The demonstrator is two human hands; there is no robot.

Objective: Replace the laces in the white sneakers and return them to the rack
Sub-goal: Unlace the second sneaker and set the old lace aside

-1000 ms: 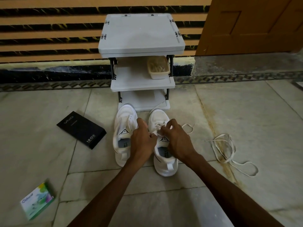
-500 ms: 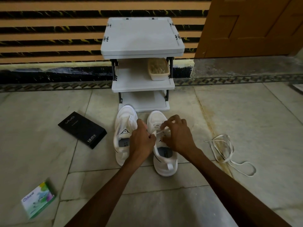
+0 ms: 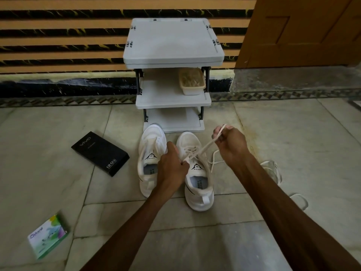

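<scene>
**Lace [image 3: 207, 146] drawn taut above the right-side sneaker [image 3: 188, 139]**

Two white sneakers stand side by side on the pale tiled floor [image 3: 283, 133], toes towards the rack [image 3: 172, 42] and just in front of its lowest shelf. The left-side sneaker [image 3: 150, 137] lies partly under the left wrist, and whether it is laced cannot be told.

The left hand [image 3: 172, 167] sits low over the gap between the shoes. Its fingers are curled, and they pinch the lace close to the eyelets beside the tongue of the right-side sneaker. The right hand [image 3: 231, 145] is raised, further out and to the right of that shoe's toe. Its fingers are clenched on the same lace, whose tip pokes out above the knuckles. Between the hands the lace runs as a straight, tight line; another strand droops in a loose loop beside the shoe, under the right wrist.

A spare lace [image 3: 273, 169] lies tangled on the floor to the right, partly hidden behind the right forearm.

The rack is grey with three tiers and stands against a striped wall – its middle shelf carries a small tub [image 3: 192, 80]. A black box [image 3: 99, 152] lies on the floor left of the sneakers, and a green-and-white packet [image 3: 47, 235] lies nearer the camera, well apart from them
</scene>
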